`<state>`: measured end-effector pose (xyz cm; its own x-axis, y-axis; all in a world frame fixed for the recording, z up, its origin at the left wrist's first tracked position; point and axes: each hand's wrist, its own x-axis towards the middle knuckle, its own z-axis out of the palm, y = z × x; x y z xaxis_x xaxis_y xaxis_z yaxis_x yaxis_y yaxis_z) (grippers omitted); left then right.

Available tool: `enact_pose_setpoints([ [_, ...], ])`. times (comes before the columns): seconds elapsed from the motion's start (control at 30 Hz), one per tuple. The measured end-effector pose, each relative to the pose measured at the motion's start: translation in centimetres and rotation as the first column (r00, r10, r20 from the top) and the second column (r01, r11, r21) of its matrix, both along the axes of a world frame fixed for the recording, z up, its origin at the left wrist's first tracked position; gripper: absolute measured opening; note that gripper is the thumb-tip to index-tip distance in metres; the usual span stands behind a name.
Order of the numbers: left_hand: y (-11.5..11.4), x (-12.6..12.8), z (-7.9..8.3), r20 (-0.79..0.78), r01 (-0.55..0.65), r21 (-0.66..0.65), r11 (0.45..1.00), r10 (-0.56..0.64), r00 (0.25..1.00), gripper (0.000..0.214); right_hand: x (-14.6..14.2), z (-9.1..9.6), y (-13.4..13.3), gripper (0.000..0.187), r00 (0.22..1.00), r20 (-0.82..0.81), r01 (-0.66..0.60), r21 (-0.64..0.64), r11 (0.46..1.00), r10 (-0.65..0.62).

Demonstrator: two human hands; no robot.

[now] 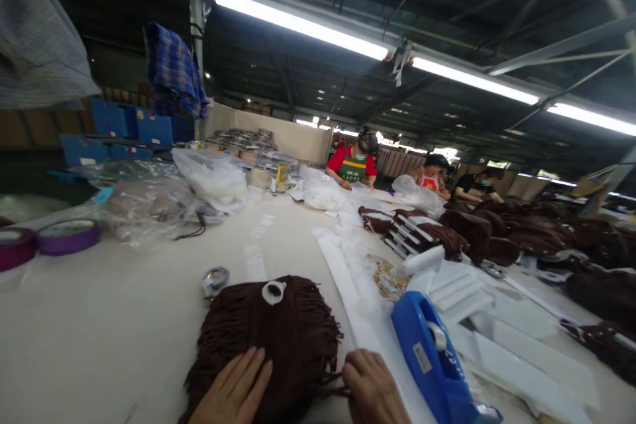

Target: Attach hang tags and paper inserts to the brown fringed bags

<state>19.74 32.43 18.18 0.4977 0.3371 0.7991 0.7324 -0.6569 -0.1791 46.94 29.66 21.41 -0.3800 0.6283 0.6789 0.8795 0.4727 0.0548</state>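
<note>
A: Seen far left of the blue plastic tape dispenser [442, 377]?

B: Spotted a round purple tape roll [68, 238]. Just left of the dispenser, a dark-brown fringed bag [278, 338], laid flat.

A: Gripping?

B: With left hand [237, 385], nothing: spread open on the bag. With right hand [373, 385], beside the dispenser, closed round a thin brown strap [334, 389].

A: Done?

B: Judging by looks, fitted with a round white ring [272, 301]; not covered elsewhere. Noted right of the dispenser: loose flat white sheets [541, 352].

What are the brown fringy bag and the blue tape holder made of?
The fringy bag looks like soft, matte suede, maybe imitation: its dull surface ends in thin strips. The tape holder seems hard, smooth plastic, from its even blue and moulded shape.
</note>
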Motion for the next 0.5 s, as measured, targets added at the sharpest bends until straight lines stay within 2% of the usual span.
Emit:
enact_pose_setpoints([
  [0.07, -0.5, 0.0, -0.2, 0.043, 0.009, -0.044, 0.999, -0.007, 0.999, 0.046, 0.6, 1.5, -1.7, 0.034, 0.988, 0.061, 0.148, -0.128, 0.981, -0.141],
  [0.13, -0.7, 0.1, -0.5, 0.032, 0.017, -0.076, 0.997, -0.014, 0.999, 0.047, 0.2, 3.4, -2.9, 0.050, 0.977, 0.104, 0.203, -0.170, 0.964, -0.187],
  [0.2, -0.8, 0.1, -0.6, 0.003, 0.001, -0.090, 0.996, -0.001, 1.000, 0.047, -1.4, 5.3, -3.3, 0.056, 0.992, 0.096, 0.104, -0.212, 0.972, -0.085],
  [0.27, -0.7, 0.0, -0.5, -0.027, -0.017, -0.085, 0.996, 0.015, 1.000, 0.047, -3.4, 6.5, -2.9, 0.056, 0.992, 0.079, -0.068, -0.293, 0.954, 0.095],
  [0.33, -0.6, -0.2, -0.3, -0.048, -0.022, -0.072, 0.997, 0.019, 0.999, 0.047, -5.1, 6.6, -1.9, 0.052, 0.973, 0.073, -0.180, -0.349, 0.920, 0.218],
  [0.37, -0.6, -0.2, -0.2, -0.052, -0.022, -0.066, 0.998, 0.019, 0.998, 0.047, -5.6, 6.1, -1.2, 0.050, 0.971, 0.071, -0.192, -0.352, 0.916, 0.230],
  [0.5, -0.6, -0.4, 0.2, -0.094, -0.009, -0.059, 0.998, 0.003, 0.996, 0.046, -5.2, 3.0, 1.1, 0.038, 0.970, 0.086, -0.202, -0.226, 0.953, 0.226],
])
